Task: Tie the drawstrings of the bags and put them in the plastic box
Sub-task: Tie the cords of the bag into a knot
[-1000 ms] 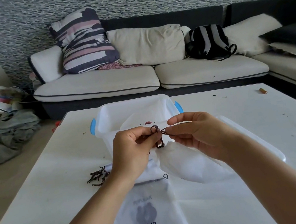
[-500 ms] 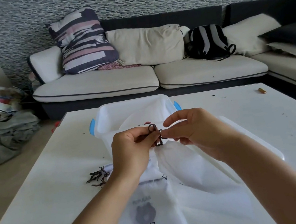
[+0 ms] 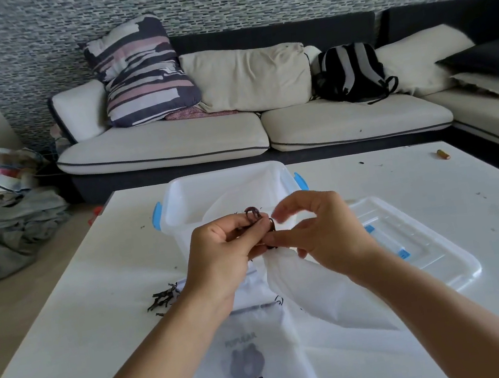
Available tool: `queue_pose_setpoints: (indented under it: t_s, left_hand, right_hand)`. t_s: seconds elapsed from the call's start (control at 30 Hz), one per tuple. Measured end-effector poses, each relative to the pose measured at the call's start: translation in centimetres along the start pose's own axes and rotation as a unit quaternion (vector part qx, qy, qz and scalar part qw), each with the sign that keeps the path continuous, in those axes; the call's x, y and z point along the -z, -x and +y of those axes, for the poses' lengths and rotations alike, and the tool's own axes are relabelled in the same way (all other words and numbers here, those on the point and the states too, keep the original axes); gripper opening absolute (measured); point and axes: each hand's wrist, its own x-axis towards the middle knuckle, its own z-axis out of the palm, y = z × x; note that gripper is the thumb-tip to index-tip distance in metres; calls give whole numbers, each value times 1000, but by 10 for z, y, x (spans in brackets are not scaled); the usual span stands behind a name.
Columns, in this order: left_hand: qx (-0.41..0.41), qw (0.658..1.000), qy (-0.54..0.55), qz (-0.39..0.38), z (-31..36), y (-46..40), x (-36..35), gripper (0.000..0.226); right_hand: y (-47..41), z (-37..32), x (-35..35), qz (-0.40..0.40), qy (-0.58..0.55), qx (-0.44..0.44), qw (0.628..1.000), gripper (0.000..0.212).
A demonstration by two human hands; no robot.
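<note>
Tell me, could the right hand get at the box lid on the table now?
Probably not freely: the right hand is busy pinching the drawstring, though the lid lies uncovered just beside it.

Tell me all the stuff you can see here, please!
plastic box: 1, clear with blue clips, table's far middle
box lid: 1, clear, right of the hands
white bags: several, one held, others lying near
drawstring: dark brown, looped between both hands
table: 1, white
sofa: 1, cream cushions
backpack: 1, black and grey, on sofa
left hand: pinches drawstring
right hand: pinches drawstring
</note>
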Motion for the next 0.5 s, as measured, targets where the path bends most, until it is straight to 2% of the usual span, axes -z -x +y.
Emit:
queue_pose_setpoints:
  t_s: [0.1, 0.17, 0.37, 0.43, 0.5]
  left_hand:
    - [-14, 1000, -18, -16, 4, 0, 2, 3]
    - [-28, 999, -42, -16, 4, 1, 2, 2]
    - [-116, 986, -114, -30, -1, 1, 2, 12]
    - [-141, 978, -151, -29, -3, 1, 3, 15]
    - [-155, 973, -171, -19, -3, 1, 3, 11]
  right_hand:
    - [0, 1, -1, -72, -12, 12, 997, 9]
    - [0, 2, -1, -73, -8, 10, 997, 5]
    - [-1, -1, 6, -78, 48, 2, 996, 19]
    - [-2, -1, 7, -83, 63, 7, 995, 13]
    - [-2, -2, 8, -98, 31, 0, 995, 7]
